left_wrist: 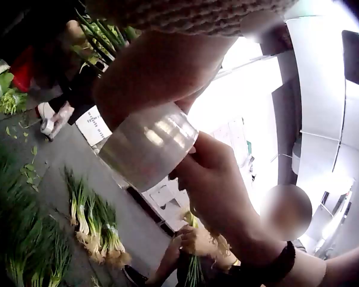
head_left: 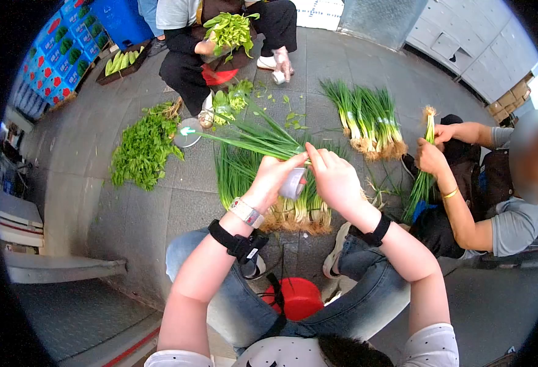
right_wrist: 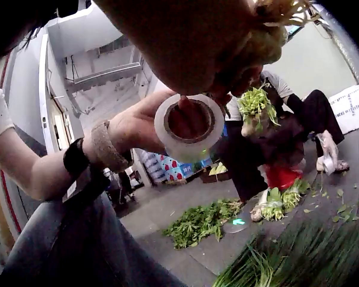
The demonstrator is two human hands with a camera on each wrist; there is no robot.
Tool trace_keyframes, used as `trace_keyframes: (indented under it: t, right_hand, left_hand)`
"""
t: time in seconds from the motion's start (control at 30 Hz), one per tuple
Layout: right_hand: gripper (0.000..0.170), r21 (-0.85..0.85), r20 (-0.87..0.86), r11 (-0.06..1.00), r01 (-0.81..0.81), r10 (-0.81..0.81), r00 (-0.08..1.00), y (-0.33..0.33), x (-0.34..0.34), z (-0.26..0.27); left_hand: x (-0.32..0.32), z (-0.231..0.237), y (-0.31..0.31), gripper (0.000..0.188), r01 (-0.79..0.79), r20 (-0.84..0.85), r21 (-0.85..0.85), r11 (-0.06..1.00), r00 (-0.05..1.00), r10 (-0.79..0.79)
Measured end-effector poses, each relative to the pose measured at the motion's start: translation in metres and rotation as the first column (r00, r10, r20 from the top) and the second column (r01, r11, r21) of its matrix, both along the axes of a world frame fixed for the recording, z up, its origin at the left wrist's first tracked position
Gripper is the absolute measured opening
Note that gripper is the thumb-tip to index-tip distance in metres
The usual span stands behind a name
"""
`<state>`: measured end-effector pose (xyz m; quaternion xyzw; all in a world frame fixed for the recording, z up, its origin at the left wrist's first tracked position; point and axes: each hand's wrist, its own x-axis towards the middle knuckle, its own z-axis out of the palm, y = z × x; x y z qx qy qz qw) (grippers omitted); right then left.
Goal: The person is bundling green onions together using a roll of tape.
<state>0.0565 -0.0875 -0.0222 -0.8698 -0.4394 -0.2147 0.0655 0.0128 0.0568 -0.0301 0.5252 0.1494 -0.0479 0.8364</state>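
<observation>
A bunch of green onions [head_left: 260, 139] is held up in front of me, its leaves pointing away to the left. My right hand [head_left: 336, 178] grips it, and pale roots [right_wrist: 281, 12] stick out past that hand in the right wrist view. My left hand [head_left: 272, 178] holds a roll of clear tape [head_left: 293, 183], with a finger through the ring [right_wrist: 191, 149] and the thumb up by the bunch. In the left wrist view the wide tape band [left_wrist: 149, 146] lies between both hands. Below them, more green onions [head_left: 232, 177] lie in a row on the floor.
Taped green onion bundles [head_left: 373, 119] lie farther right. Leafy greens [head_left: 140, 147] are heaped at left, beside a small round scale [head_left: 188, 137]. A person at right holds green onions [head_left: 422, 189]; another opposite holds leafy greens [head_left: 231, 33]. A red stool [head_left: 299, 298] is between my legs.
</observation>
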Motion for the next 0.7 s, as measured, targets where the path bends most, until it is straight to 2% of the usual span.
trace_keyframes:
  t: [0.13, 0.23, 0.27, 0.3, 0.37, 0.43, 0.47, 0.57, 0.6, 0.7]
  right_hand:
    - [0.035, 0.139, -0.253, 0.989, -0.058, 0.092, 0.963, -0.005, 0.004, 0.017]
    - [0.032, 0.240, -0.467, 0.970, -0.021, 0.135, 0.874, -0.011, 0.011, 0.023]
    - [0.031, 0.309, -0.455, 0.949, -0.065, 0.208, 0.866, -0.013, 0.013, 0.020]
    - [0.029, 0.373, -0.560, 0.928, -0.023, 0.245, 0.792, -0.013, 0.015, 0.017]
    - [0.027, 0.476, -0.724, 0.875, 0.086, 0.334, 0.603, -0.015, 0.015, 0.010]
    - [0.029, 0.515, -0.850, 0.818, 0.255, 0.451, 0.271, -0.016, 0.012, 0.012]
    - [0.030, 0.506, -0.856, 0.792, 0.341, 0.508, 0.091, -0.017, 0.010, 0.014]
    - [0.029, 0.549, -0.730, 0.727, 0.412, 0.657, -0.186, -0.017, 0.005, 0.024]
    - [0.028, 0.525, -0.645, 0.711, 0.469, 0.691, -0.326, -0.018, 0.007, 0.022]
    - [0.026, 0.431, -0.396, 0.696, 0.574, 0.717, -0.573, -0.022, 0.007, 0.014]
  left_hand:
    - [-0.002, 0.012, 0.002, 0.019, 0.069, 0.076, 0.046, 0.997, 0.994, -0.072]
    - [-0.003, 0.014, 0.004, 0.023, 0.094, 0.153, 0.126, 0.987, 0.982, -0.113]
    - [-0.001, 0.010, 0.007, 0.025, 0.110, 0.115, 0.129, 0.986, 0.985, -0.125]
    - [0.000, 0.011, 0.009, 0.025, 0.129, 0.112, 0.225, 0.966, 0.981, -0.157]
    - [0.003, 0.011, 0.013, 0.027, 0.161, 0.095, 0.412, 0.897, 0.971, -0.218]
    - [0.003, 0.014, 0.015, 0.029, 0.116, 0.175, 0.545, 0.830, 0.953, -0.249]
    - [0.003, 0.016, 0.016, 0.030, 0.087, 0.213, 0.606, 0.791, 0.940, -0.267]
    - [0.001, 0.020, 0.016, 0.032, 0.077, 0.278, 0.462, 0.883, 0.933, -0.227]
    - [0.000, 0.024, 0.016, 0.031, 0.055, 0.319, 0.445, 0.894, 0.923, -0.216]
    - [-0.002, 0.034, 0.020, 0.029, 0.151, 0.300, 0.455, 0.877, 0.902, -0.310]
